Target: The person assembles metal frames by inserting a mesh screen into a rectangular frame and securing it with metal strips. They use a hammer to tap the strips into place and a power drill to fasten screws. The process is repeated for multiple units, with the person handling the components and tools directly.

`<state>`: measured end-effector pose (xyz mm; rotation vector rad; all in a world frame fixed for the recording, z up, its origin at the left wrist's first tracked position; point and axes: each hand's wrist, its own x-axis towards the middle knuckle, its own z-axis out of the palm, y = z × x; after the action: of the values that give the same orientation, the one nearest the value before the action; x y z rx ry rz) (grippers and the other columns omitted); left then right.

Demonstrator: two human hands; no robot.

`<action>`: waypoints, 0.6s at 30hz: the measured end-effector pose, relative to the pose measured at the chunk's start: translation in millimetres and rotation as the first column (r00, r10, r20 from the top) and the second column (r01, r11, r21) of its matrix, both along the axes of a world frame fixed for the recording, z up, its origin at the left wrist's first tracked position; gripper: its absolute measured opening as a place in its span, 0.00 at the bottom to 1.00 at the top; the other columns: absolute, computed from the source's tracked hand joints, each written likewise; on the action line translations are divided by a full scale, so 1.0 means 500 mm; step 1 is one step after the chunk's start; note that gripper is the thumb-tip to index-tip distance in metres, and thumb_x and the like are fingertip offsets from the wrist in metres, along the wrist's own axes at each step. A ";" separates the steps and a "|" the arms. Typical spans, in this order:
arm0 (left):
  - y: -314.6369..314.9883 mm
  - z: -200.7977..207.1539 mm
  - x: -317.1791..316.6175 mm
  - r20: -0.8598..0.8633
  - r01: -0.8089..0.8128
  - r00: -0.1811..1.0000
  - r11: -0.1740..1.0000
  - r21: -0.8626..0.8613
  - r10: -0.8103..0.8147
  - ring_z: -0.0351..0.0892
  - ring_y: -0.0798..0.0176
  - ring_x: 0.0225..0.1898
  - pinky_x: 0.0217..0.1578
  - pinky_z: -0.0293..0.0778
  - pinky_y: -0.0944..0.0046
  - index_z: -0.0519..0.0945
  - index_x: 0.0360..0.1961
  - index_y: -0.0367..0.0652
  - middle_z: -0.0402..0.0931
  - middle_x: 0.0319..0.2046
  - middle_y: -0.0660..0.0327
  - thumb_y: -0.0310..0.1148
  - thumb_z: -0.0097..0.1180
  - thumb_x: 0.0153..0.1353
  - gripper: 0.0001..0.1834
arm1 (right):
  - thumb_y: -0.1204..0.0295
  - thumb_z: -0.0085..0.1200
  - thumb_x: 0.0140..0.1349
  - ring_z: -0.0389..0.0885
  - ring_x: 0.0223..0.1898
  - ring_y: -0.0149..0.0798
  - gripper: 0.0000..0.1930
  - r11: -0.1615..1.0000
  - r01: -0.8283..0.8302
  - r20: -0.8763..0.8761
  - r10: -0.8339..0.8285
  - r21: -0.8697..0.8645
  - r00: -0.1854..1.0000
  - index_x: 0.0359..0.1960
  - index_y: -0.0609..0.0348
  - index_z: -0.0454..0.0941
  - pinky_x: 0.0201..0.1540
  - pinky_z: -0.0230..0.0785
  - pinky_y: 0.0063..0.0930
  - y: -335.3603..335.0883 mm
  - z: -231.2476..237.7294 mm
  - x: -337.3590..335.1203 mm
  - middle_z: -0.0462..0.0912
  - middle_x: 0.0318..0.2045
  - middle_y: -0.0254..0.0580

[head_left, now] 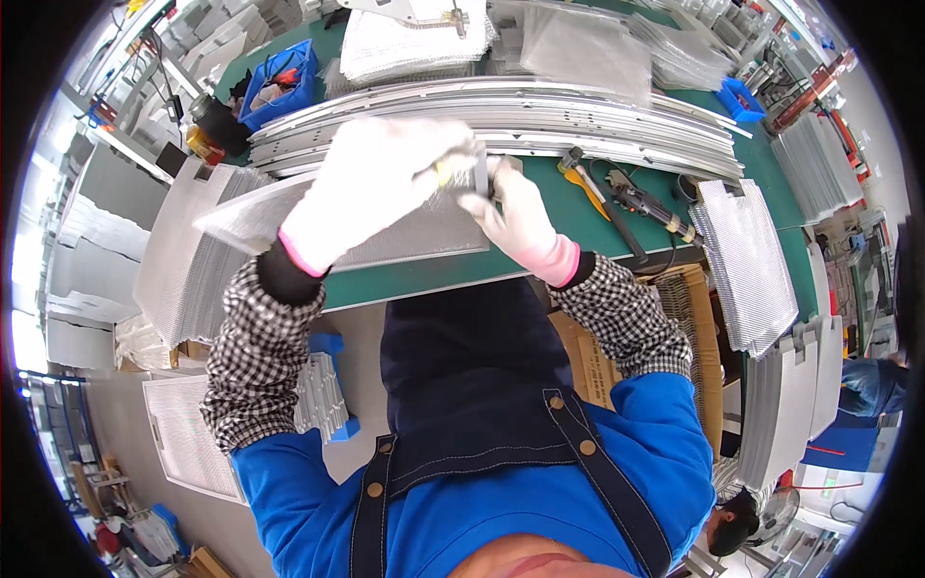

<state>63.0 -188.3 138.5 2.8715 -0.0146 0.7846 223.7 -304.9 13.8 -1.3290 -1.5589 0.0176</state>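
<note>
Both my hands wear white gloves with pink cuffs and meet over the green worktable. My left hand point(381, 178) is closed, its fingers bent toward a short grey piece point(481, 171) between the two hands. A bit of yellow shows by its thumb; what it belongs to is hidden. From the other side, my right hand point(520, 217) has its thumb and fingers curled at the grey piece, pinching it. Below my hands a silver mesh panel point(414, 239) lies along the table's near edge, partly covered by my left hand and forearm.
Long metal strips point(540, 106) lie across the table beyond my hands. A hammer point(612, 212) and a corded power tool point(650, 204) rest at the right. Mesh panel stacks point(193, 250) stand left and right point(747, 265). A blue bin point(281, 87) sits at the far left.
</note>
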 end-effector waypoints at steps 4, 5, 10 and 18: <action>-0.020 -0.081 0.004 0.108 -0.260 0.964 0.939 0.226 0.241 0.80 0.54 0.47 0.51 0.74 0.53 0.81 0.53 0.55 0.82 0.43 0.61 0.37 0.61 0.56 0.21 | 0.63 0.60 0.56 0.84 0.41 0.42 0.10 0.958 0.270 0.629 -0.150 -0.099 0.763 0.36 0.52 0.84 0.44 0.75 0.37 -0.028 -0.006 0.103 0.84 0.31 0.38; -0.039 -0.083 0.008 0.225 -0.346 0.931 0.893 0.290 0.287 0.78 0.54 0.49 0.54 0.71 0.51 0.81 0.54 0.56 0.81 0.44 0.62 0.38 0.61 0.56 0.22 | 0.59 0.57 0.58 0.84 0.38 0.42 0.11 0.648 0.689 0.862 -0.098 -0.324 0.498 0.32 0.51 0.85 0.44 0.74 0.38 -0.006 0.013 0.132 0.83 0.29 0.37; -0.113 -0.163 0.049 0.479 -0.613 0.687 0.789 -0.021 0.547 0.73 0.53 0.43 0.60 0.61 0.39 0.80 0.47 0.48 0.71 0.32 0.61 0.55 0.73 0.40 0.35 | 0.56 0.60 0.60 0.81 0.47 0.44 0.16 0.411 0.884 0.895 -0.271 -0.224 0.353 0.40 0.55 0.84 0.48 0.73 0.39 -0.019 -0.160 0.339 0.82 0.40 0.45; -0.044 -0.157 0.040 0.512 -0.653 0.662 0.756 0.037 0.547 0.73 0.53 0.41 0.56 0.61 0.45 0.79 0.41 0.47 0.72 0.32 0.61 0.52 0.71 0.45 0.27 | 0.65 0.54 0.70 0.67 0.20 0.22 0.12 0.952 -0.006 -0.621 -0.195 -0.306 0.759 0.46 0.61 0.73 0.21 0.58 0.18 -0.038 -0.004 0.142 0.72 0.24 0.30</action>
<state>82.9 -210.1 59.8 2.7813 0.9034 1.6953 294.6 -324.0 11.8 -1.4240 -0.9062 0.6098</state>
